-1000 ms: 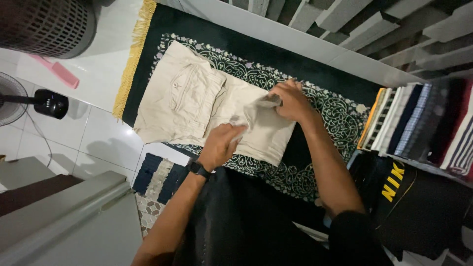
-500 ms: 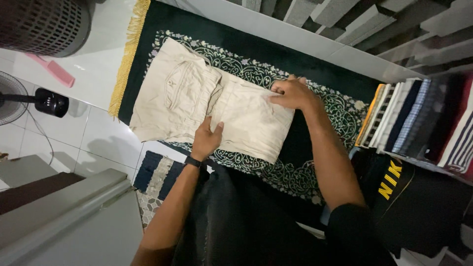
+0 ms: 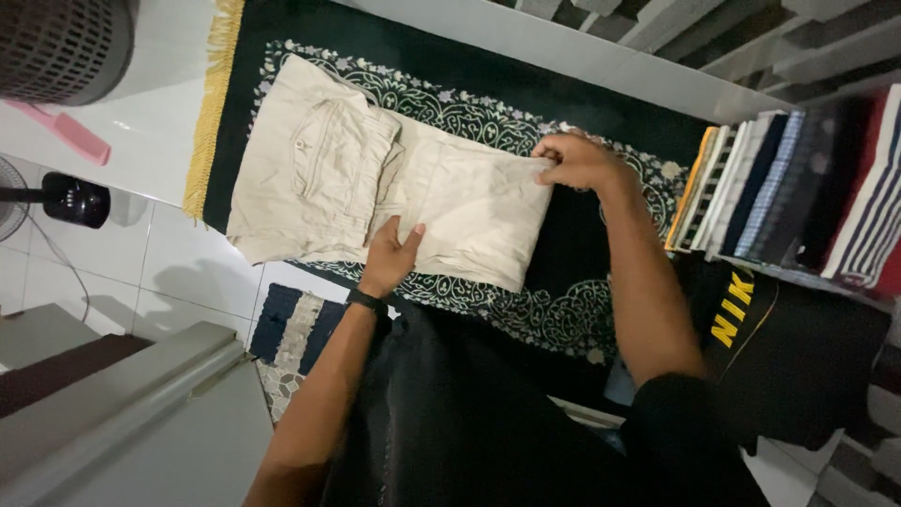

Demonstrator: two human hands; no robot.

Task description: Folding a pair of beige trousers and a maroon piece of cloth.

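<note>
A pair of cream trousers lies folded on a dark green patterned rug. My left hand presses flat on the near edge of the trousers at the fold, fingers together. A dark watch sits on that wrist. My right hand pinches the far right corner of the folded trouser leg. The seat part with a back pocket lies to the left.
A stack of folded clothes stands on edge at the right, with a black garment below it. A pink comb, a dark basket and a fan base sit on the white tiles at left.
The loose cloth I held up has been laid flat. My left hand slid left to the fold's near edge; my right hand moved out to the far right corner.
</note>
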